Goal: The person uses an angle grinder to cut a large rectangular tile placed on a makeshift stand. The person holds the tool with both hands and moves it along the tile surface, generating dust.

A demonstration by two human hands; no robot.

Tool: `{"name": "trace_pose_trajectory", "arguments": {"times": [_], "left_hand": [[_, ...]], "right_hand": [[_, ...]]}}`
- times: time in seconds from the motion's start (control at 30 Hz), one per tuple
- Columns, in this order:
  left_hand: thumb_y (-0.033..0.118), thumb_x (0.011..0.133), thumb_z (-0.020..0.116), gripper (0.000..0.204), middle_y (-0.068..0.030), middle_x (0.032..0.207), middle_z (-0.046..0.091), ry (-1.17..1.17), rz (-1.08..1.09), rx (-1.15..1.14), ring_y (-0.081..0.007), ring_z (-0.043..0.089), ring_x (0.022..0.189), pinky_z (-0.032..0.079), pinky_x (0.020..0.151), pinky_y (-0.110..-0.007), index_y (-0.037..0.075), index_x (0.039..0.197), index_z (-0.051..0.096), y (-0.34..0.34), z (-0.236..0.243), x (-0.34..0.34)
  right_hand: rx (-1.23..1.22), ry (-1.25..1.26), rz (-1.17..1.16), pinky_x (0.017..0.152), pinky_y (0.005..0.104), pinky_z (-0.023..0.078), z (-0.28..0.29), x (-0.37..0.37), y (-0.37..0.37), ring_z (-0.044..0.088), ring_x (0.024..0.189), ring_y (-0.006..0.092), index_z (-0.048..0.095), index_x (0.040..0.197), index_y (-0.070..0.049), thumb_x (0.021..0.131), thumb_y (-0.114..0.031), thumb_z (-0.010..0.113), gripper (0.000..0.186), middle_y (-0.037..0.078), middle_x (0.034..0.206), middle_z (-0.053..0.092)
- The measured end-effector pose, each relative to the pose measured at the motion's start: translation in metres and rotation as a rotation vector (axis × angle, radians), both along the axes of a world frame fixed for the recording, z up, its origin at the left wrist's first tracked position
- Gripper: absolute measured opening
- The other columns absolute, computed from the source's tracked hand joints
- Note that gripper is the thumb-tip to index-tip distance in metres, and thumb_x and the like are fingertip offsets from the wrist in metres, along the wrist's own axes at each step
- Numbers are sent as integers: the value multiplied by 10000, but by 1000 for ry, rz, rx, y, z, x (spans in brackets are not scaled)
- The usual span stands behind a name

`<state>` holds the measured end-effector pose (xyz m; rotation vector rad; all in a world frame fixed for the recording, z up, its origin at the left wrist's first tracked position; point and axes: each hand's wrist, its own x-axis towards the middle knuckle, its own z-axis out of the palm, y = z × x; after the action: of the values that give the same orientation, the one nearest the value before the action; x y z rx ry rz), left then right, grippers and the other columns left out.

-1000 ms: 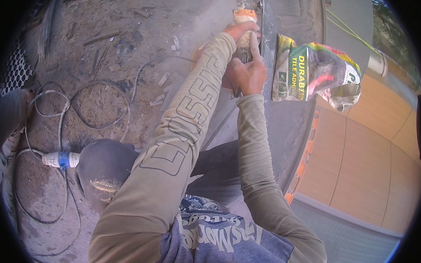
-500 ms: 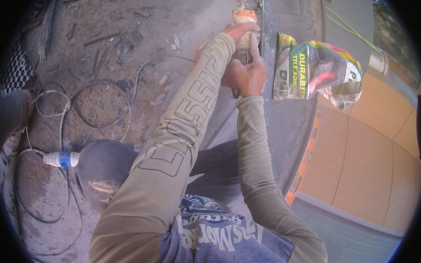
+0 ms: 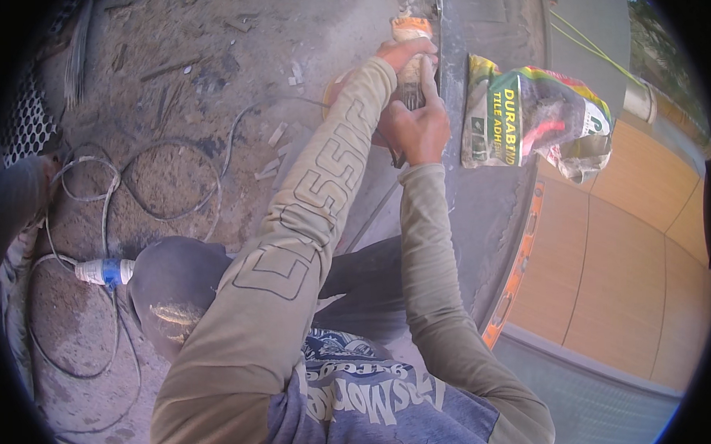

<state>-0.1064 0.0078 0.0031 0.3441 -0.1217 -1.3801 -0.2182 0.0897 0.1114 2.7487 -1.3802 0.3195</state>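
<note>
2 bare hands share the head view's upper part, toward 1 o'clock from its middle, close together and clamped on 1 power tool (image 3: 412,83). Around them, a large patterned bag (image 3: 536,126) sits at 2 o'clock, just beyond a dark straight edge (image 3: 442,66) that runs close along the tool's 3 o'clock side. An orange strip (image 3: 514,275) lies toward 4 o'clock, with wood-coloured panels (image 3: 624,283) outside it. Grey cable (image 3: 221,176) loops over dusty ground (image 3: 232,54) between 9 and 10 o'clock; at 9 o'clock a white-and-blue connector (image 3: 105,272) is just beside the person's knee (image 3: 178,287). A sheet full of round holes (image 3: 27,124) lies farther out toward 10 o'clock. The left sleeve (image 3: 323,188) cuts across the middle, hiding part of the cable.

The tool's long axis runs nearly from 6 to 12 o'clock, its orange collar (image 3: 411,26) and grey head toward 12. The left hand (image 3: 404,52) wraps it just below the collar; the right hand (image 3: 421,127) grips nearer the 6 o'clock end, forefinger stretched along the body toward 12. What the head touches is too blurred to tell.
</note>
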Motion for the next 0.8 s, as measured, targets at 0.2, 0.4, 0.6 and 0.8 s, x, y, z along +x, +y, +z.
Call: {"name": "trace_pose_trajectory", "arguments": {"times": [0.2,0.4,0.6,0.8], "left_hand": [[291,879,816,435,-99,1098,812,25,-19,-4,-227,756,936,628,857,-387,70,1232,690,-13,0,6],[298,818,848,427,-108,1021,821,73,35,-4,-212,768,857,615,798,-366,22,1136,773,-18,-3,5],[281,901,787,432,-103,1145,802,10,-13,18,-222,751,927,623,835,-382,54,1257,699,2,4,-1],[310,886,787,430,-87,1069,789,-5,13,29,-208,740,868,613,800,-359,35,1214,736,7,2,-9]], "right_hand": [[71,15,-67,980,507,558,3,7,-9,717,1045,453,547,1626,-307,774,-224,773,886,259,1076,732],[56,29,-63,975,516,561,-1,9,-10,720,1042,455,530,1637,-312,775,-219,779,902,258,1068,734],[-17,-14,-1,933,454,577,-4,-1,-6,774,982,404,571,1613,-238,748,-174,729,881,271,1114,792],[5,13,-22,971,474,575,1,-10,7,753,1051,428,558,1622,-254,756,-185,748,889,277,1162,768]]}}
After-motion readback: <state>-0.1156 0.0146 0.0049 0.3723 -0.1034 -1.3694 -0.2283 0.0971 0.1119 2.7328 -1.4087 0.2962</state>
